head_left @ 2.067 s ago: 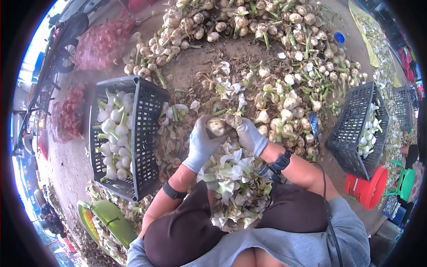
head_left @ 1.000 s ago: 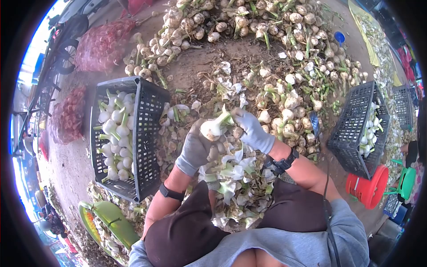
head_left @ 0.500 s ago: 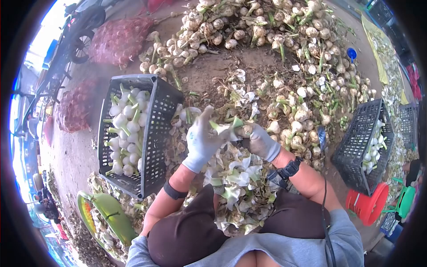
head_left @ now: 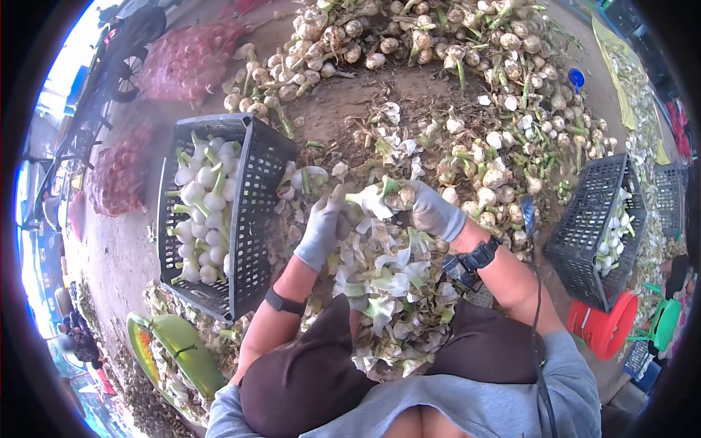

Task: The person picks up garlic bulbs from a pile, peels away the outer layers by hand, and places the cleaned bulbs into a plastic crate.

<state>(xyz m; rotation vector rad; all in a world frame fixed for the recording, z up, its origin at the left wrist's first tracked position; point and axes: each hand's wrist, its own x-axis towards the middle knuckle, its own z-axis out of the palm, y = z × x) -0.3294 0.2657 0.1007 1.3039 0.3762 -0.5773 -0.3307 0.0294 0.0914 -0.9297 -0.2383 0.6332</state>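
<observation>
My left hand [head_left: 321, 228] and my right hand [head_left: 436, 213], both in pale gloves, are raised in front of me over a heap of peelings. Between them is a white garlic bulb [head_left: 374, 201] with its green stem pointing left. My right hand is closed around its right side, where a brownish, rough part [head_left: 401, 197] shows. My left hand has its fingers bent at the tip of the stem; its grip is partly hidden. Below the hands lie loose white and green garlic skins [head_left: 391, 281], between my knees.
A black crate [head_left: 264, 171] of clean garlic stands to the left, another crate [head_left: 584, 219] to the right. Unpeeled garlic [head_left: 504, 175] is piled ahead and right. Red mesh sacks [head_left: 191, 64], a green tub [head_left: 186, 350], a red stool [head_left: 604, 325] and a blue scoop [head_left: 576, 77] lie around.
My left hand has drawn back slightly left and down from the bulb, uncovering more of its white side. My right hand has shifted slightly up, still holding the bulb.
</observation>
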